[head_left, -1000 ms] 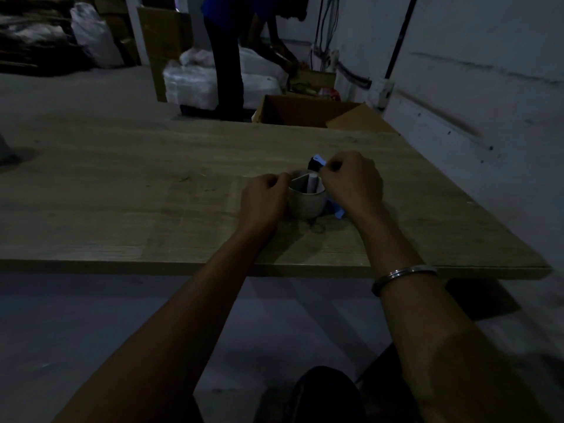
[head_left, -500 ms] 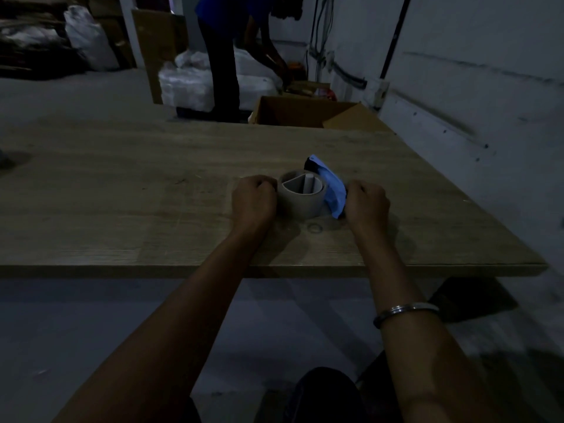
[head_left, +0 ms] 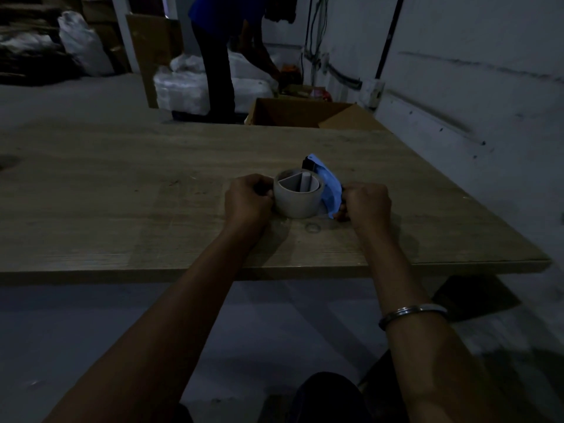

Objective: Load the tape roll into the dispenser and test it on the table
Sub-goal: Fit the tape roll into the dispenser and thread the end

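Note:
A wide beige tape roll (head_left: 297,201) lies flat on the wooden table (head_left: 122,209), with a pale hub piece visible inside its core. A blue dispenser (head_left: 328,186) with a black part at its far end leans against the roll's right side. My left hand (head_left: 248,198) is closed against the roll's left side. My right hand (head_left: 364,204) is closed on the near end of the blue dispenser. The dim light hides how the roll sits in the dispenser.
A small ring-shaped mark (head_left: 313,228) lies on the table just in front of the roll. Beyond the far edge stands an open cardboard box (head_left: 305,112); a person (head_left: 219,56) bends over white bags (head_left: 180,83). A grey wall (head_left: 473,87) runs close along the right.
My right hand has come off the top of the roll and moved right and down to the dispenser's near end, uncovering the blue body. My left hand stays on the roll's left side.

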A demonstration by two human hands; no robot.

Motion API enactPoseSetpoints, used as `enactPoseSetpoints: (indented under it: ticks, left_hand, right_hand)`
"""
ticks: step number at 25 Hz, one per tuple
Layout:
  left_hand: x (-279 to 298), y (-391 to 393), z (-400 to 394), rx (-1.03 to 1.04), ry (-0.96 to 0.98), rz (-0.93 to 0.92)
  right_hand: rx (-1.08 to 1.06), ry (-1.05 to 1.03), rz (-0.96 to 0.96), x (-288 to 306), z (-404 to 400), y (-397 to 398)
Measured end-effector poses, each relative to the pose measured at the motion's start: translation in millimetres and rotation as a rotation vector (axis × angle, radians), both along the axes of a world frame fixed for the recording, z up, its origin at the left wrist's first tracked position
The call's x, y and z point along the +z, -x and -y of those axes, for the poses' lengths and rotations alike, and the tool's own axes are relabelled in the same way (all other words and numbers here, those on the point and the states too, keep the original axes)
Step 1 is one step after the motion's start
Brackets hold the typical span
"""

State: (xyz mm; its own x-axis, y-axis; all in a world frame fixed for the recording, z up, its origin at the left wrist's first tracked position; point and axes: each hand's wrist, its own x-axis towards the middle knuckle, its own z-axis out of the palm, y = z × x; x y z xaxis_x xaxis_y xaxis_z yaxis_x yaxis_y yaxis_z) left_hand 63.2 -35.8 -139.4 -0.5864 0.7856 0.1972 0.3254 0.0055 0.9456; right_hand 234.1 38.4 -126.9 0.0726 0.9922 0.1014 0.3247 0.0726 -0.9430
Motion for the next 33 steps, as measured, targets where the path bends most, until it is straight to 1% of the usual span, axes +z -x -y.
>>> enactPoseSetpoints:
  ticks: [4, 9, 11, 13, 17, 21, 25, 29, 33]
  left_hand:
    - [0.8, 1.5, 3.1, -0.016, 0.006, -0.015]
    - [-1.5, 0.6, 6.8, -0.037, 0.015, -0.059]
    - [-1.8, -0.4, 8.4, -0.077, 0.044, -0.12]
    - [-1.9, -2.4, 10.1, -0.081, 0.059, -0.141]
    - [-0.4, -5.6, 11.3, -0.073, 0.044, -0.142]
    - [0.3, -6.8, 9.3, -0.157, 0.051, -0.16]
    - [1.5, -6.9, 8.0, -0.198, 0.067, -0.178]
    - [-0.3, -6.6, 8.2, -0.168, 0.056, -0.18]
    - [1.9, -10.2, 12.4, -0.131, 0.047, -0.151]
  right_hand:
    - [0.049, -0.03, 0.029, 0.9, 5.1, -0.2]
    - [0.039, -0.082, 0.068, 2.0, 14.4, 2.0]
    - [0.07, -0.106, 0.059, 1.0, 17.9, 3.7]
    - [0.077, -0.108, 0.05, -0.7, 18.9, 3.9]
    - [0.045, -0.085, 0.037, -2.4, 17.7, 5.4]
    - [0.036, -0.081, 0.024, -4.6, 16.5, 6.3]
    - [0.053, -0.068, -0.017, -4.1, 13.3, 5.7]
    - [0.082, -0.07, -0.015, -4.6, 11.7, 5.0]
    - [0.104, -0.075, 0.037, -5.1, 11.3, 3.9]
